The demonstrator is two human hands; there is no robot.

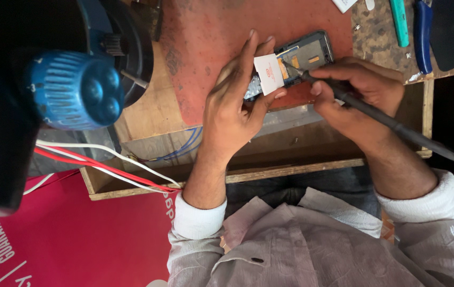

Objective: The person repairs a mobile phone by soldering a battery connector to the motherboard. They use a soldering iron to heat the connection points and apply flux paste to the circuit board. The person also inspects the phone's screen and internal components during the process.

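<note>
An opened mobile phone (308, 55) lies on a red mat (206, 37), its inside showing. My left hand (235, 98) grips the phone's near end and pinches a small white card (268, 74) against it with the thumb. My right hand (357, 87) holds a long dark tool (392, 123) like a pen. The tool's tip (285, 65) rests on the phone's inside, just beside the white card.
A blue lamp head (75, 90) hangs at the left, with red and white wires (104, 165) below it. The wooden bench edge (269, 172) runs in front of me. A green tool (398, 21) and a blue-handled tool (422, 34) lie at the far right.
</note>
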